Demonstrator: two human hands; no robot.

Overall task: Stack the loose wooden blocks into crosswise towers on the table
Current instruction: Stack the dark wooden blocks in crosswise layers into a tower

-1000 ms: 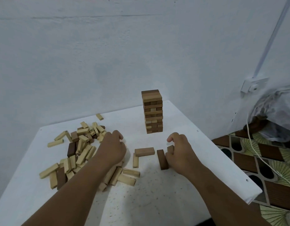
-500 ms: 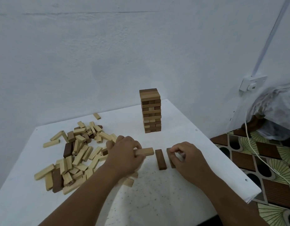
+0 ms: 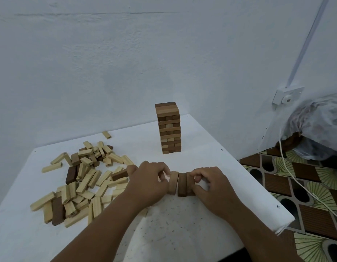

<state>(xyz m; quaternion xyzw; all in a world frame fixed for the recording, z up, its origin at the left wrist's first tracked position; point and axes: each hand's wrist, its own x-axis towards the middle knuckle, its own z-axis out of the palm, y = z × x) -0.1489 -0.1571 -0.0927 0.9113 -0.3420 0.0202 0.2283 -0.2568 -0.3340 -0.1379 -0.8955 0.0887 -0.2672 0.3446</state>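
- Head view: left hand [image 3: 148, 183] curled its fingers against the light block [image 3: 173, 182], pinching it at the left side of a three-block row; right hand [image 3: 211, 186] curled its fingers on the far-right dark block [image 3: 190, 183], mostly hidden behind the fingers. Middle dark block [image 3: 182, 184] sat between, touching both.
- Row lay on the desk [image 3: 182, 233], centre-near, just in front of the finished tower [image 3: 168, 127] at the far side.
- Loose pile [image 3: 82, 178] spread over the left of the desk; one stray block [image 3: 107, 135] lay far-left of the pile.
- Risk: uneven squeeze from either hand could skew the row, so later crosswise layers would sit crooked.
- Risk: left forearm hung close over the pile's near-right edge; a sweep could scatter blocks.
- Risk: new base sat near the desk's right edge [image 3: 258, 182]; a tall stack there could tip off.
- Writing: small dark marks on a few pale block ends, too small to read. No brand legible.
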